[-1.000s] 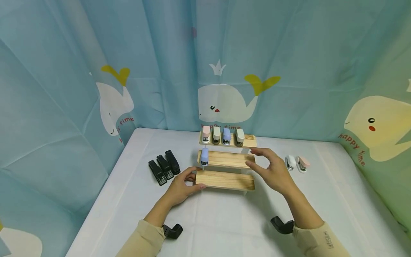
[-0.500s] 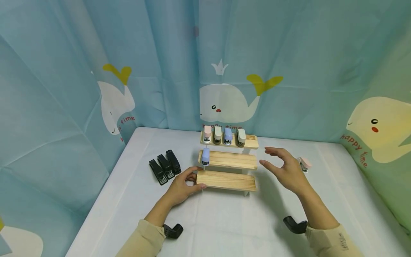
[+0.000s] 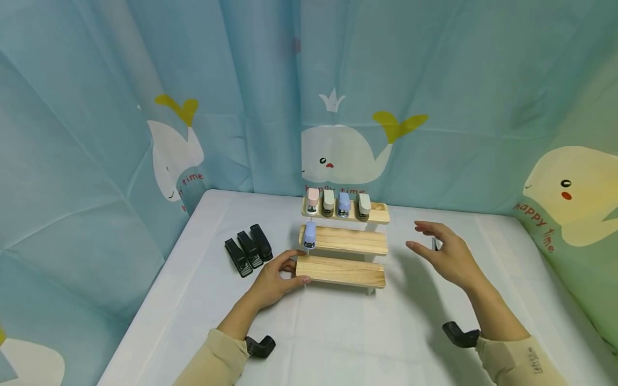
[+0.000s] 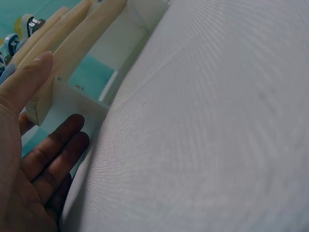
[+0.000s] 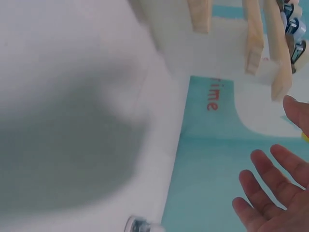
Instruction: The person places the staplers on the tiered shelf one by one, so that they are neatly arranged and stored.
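Observation:
A three-tier wooden shelf [image 3: 340, 272] stands mid-table. My left hand [image 3: 270, 281] holds the left end of its lowest tier, thumb at the front edge; in the left wrist view the thumb of this hand [image 4: 29, 159] lies against the wood [image 4: 72, 53]. Four small staplers, one pink [image 3: 313, 198], one blue [image 3: 344, 203] and two pale, stand on the top tier. Another blue stapler [image 3: 310, 235] is at the middle tier's left end. My right hand [image 3: 449, 257] hovers right of the shelf, fingers apart and holding nothing, largely hiding the small staplers there.
Three black staplers [image 3: 248, 249] lie side by side on the table left of the shelf. Part of a small stapler [image 5: 142, 225] shows at the bottom of the right wrist view. A blue curtain [image 3: 232, 80] with whale prints hangs behind the table.
My right hand has moved away from the shelf's right side, over the staplers lying to the right. My left hand has stayed on the lowest tier.

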Demonstrator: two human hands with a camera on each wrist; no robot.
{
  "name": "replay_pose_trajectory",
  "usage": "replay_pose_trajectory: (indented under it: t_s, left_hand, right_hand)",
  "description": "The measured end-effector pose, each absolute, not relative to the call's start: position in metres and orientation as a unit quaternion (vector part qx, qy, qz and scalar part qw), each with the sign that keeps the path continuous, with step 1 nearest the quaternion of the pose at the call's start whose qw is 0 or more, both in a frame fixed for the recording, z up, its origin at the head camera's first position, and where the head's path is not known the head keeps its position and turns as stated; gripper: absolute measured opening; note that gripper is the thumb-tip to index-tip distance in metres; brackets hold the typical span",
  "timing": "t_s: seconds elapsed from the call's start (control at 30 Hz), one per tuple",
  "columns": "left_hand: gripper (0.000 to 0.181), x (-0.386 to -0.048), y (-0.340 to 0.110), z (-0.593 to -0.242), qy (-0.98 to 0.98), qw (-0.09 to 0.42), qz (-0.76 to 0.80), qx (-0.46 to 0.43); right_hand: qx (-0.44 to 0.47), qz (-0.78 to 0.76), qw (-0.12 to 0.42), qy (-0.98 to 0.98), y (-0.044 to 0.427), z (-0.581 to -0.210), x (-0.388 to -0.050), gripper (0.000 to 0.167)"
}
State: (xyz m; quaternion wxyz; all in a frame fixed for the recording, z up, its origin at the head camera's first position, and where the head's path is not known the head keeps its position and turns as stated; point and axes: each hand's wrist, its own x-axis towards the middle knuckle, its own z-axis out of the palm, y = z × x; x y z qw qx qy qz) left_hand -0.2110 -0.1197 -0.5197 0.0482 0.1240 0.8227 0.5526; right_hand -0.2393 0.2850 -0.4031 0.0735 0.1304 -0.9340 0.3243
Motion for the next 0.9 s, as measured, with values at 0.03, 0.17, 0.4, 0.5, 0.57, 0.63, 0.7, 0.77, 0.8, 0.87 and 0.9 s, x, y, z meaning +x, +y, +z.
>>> replay_pose_trajectory:
  t_s: [0.03, 0.17, 0.4, 0.5, 0.57, 0.63, 0.7, 0.77, 0.8, 0.87, 0.9]
  left_hand:
    - [0.060, -0.211, -0.120, -0.520, 0.823, 0.048, 0.552, 0.125]
    - [0.060, -0.211, -0.120, -0.519, 0.825, 0.047, 0.549, 0.126]
    - [0.060, -0.211, -0.120, -0.519, 0.826, 0.045, 0.548, 0.126]
    - [0.060, -0.212, -0.120, -0.520, 0.826, 0.047, 0.548, 0.125]
    - [0.060, -0.212, -0.120, -0.520, 0.826, 0.047, 0.548, 0.125]
    - [0.061, -0.212, -0.120, -0.521, 0.826, 0.047, 0.547, 0.125]
    - [0.061, -0.212, -0.119, -0.520, 0.826, 0.047, 0.548, 0.125]
    - [0.061, -0.212, -0.119, -0.520, 0.826, 0.045, 0.548, 0.123]
    - [0.061, -0.211, -0.119, -0.519, 0.827, 0.045, 0.546, 0.122]
    - [0.062, -0.211, -0.119, -0.519, 0.829, 0.046, 0.544, 0.120]
    - [0.062, -0.211, -0.119, -0.519, 0.830, 0.046, 0.542, 0.121]
  right_hand:
    - [0.131, 0.322, 0.072, -0.935, 0.288, -0.404, -0.240, 0.063]
    - [0.136, 0.310, 0.066, -0.939, 0.299, -0.405, -0.244, 0.064]
    - [0.137, 0.289, 0.046, -0.946, 0.316, -0.407, -0.250, 0.067]
    - [0.138, 0.283, 0.044, -0.948, 0.324, -0.409, -0.254, 0.067]
    - [0.138, 0.278, 0.043, -0.950, 0.330, -0.410, -0.256, 0.067]
    - [0.136, 0.276, 0.038, -0.951, 0.335, -0.411, -0.259, 0.067]
    - [0.135, 0.274, 0.033, -0.952, 0.340, -0.412, -0.261, 0.067]
    - [0.132, 0.270, 0.026, -0.953, 0.344, -0.413, -0.263, 0.066]
    - [0.131, 0.269, 0.022, -0.954, 0.347, -0.414, -0.265, 0.066]
    - [0.125, 0.267, 0.009, -0.956, 0.352, -0.416, -0.267, 0.066]
    - [0.120, 0.266, 0.000, -0.956, 0.354, -0.416, -0.269, 0.067]
